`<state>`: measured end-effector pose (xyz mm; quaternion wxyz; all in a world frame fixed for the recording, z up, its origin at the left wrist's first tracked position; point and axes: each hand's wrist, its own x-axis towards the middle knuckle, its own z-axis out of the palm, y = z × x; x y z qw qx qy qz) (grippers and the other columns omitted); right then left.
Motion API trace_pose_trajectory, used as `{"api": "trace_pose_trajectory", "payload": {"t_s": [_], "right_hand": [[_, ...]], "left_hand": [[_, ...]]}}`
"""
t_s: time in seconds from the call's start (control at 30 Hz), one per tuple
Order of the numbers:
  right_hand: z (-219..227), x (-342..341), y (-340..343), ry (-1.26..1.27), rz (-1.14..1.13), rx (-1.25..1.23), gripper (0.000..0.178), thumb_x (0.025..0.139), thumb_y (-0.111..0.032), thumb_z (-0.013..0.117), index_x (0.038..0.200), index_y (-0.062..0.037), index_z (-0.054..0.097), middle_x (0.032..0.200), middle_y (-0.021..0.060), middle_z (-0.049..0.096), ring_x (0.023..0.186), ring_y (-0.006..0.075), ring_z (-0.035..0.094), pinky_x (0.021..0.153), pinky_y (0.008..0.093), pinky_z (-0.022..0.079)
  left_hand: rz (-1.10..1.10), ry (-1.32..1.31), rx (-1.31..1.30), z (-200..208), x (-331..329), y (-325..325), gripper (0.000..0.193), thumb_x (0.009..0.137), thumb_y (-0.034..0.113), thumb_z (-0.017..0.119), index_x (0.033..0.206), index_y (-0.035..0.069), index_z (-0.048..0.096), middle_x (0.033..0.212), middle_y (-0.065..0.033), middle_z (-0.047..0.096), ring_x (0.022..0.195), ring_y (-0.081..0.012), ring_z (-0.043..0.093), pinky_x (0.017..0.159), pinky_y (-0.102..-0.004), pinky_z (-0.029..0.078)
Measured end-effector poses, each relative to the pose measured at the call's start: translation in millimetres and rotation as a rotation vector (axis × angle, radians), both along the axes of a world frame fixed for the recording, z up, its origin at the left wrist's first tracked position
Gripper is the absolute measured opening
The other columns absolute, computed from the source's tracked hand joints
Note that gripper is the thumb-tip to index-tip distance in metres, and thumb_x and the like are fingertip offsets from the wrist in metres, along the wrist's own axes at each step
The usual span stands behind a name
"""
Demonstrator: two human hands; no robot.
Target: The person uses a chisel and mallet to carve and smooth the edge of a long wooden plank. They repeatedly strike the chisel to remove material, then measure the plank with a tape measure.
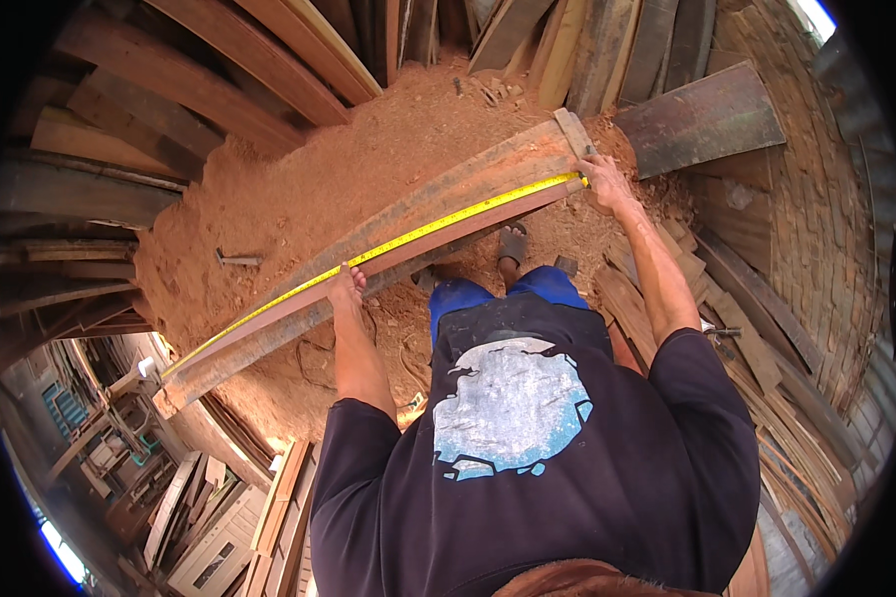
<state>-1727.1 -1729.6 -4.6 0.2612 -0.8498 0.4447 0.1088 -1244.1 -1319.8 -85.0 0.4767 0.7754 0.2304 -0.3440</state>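
A yellow measuring tape (448,221) stretches along a long reddish-brown plank (478,226), running from the far left up to the right end. My left hand (346,287) is closed at the plank's near edge, around its middle, with the thumb on the tape. At the right end, my right hand (605,185) grips the tape, its fingers bent by the plank's end. The plank lies on a rough wooden bench (513,159), whose short crosspiece (573,133) sits just beyond my right hand. The tape's far left end is too small to make out.
Reddish sawdust (259,199) covers the ground, where a hammer-like tool (237,260) lies beyond the bench. Boards (219,80) lean all around the far side. A wide dark board (707,119) stands at the right, and thin strips (786,448) are piled near my right side.
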Motion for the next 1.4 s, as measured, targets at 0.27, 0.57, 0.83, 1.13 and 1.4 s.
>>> {"api": "trace_pose_trajectory", "payload": {"t_s": [0.27,0.57,0.83,1.13,1.4], "right_hand": [[0.3,2.7,-0.9,0.046,0.004,0.067,0.053,0.079,0.000,0.068,0.130,-0.0142,0.069,0.139,0.0153,0.062,0.131,0.0401,0.054,0.109,0.0483,0.048],[94.4,90.5,100.5,0.259,0.356,0.776,0.053,0.080,-0.019,0.073,0.132,-0.0105,0.069,0.108,0.0150,0.076,0.100,0.0300,0.071,0.087,0.0416,0.056],[47.6,152.4,239.5,0.054,0.700,0.947,0.054,0.088,-0.027,0.073,0.137,-0.0059,0.064,0.116,0.0124,0.072,0.109,0.0245,0.067,0.096,0.0385,0.053],[54.6,220.7,343.6,0.102,0.729,0.968,0.045,0.090,-0.020,0.074,0.131,-0.0026,0.065,0.111,0.0048,0.069,0.103,0.0151,0.063,0.091,0.0323,0.051],[31.5,267.5,417.5,0.218,0.918,0.923,0.047,0.090,-0.020,0.075,0.131,-0.0005,0.063,0.110,0.0071,0.068,0.102,0.0166,0.063,0.090,0.0328,0.052]], "left_hand": [[0.035,-0.034,-0.044,-2.9,1.5,5.1,0.021,0.105,0.023,0.068,0.105,0.003,0.063,0.077,-0.0078,0.068,0.060,-0.0165,0.065,0.049,-0.0304,0.056],[0.621,-0.113,-0.748,21.5,-68.9,54.7,0.019,0.101,0.013,0.065,0.114,0.012,0.052,0.095,-0.0136,0.068,0.085,-0.0324,0.069,0.078,-0.0524,0.060],[0.866,-0.253,-0.863,48.3,-58.8,173.0,0.011,0.108,0.021,0.057,0.110,0.010,0.057,0.089,-0.0086,0.066,0.079,-0.0256,0.066,0.075,-0.0442,0.060],[0.760,-0.184,-0.872,65.5,-129.3,203.7,0.011,0.110,0.016,0.049,0.117,0.011,0.057,0.090,-0.0073,0.070,0.077,-0.0229,0.069,0.072,-0.0392,0.060],[0.835,-0.054,-0.873,39.7,-186.2,276.2,0.023,0.099,0.015,0.059,0.121,0.010,0.059,0.096,-0.0056,0.071,0.085,-0.0232,0.071,0.077,-0.0411,0.058]]}}
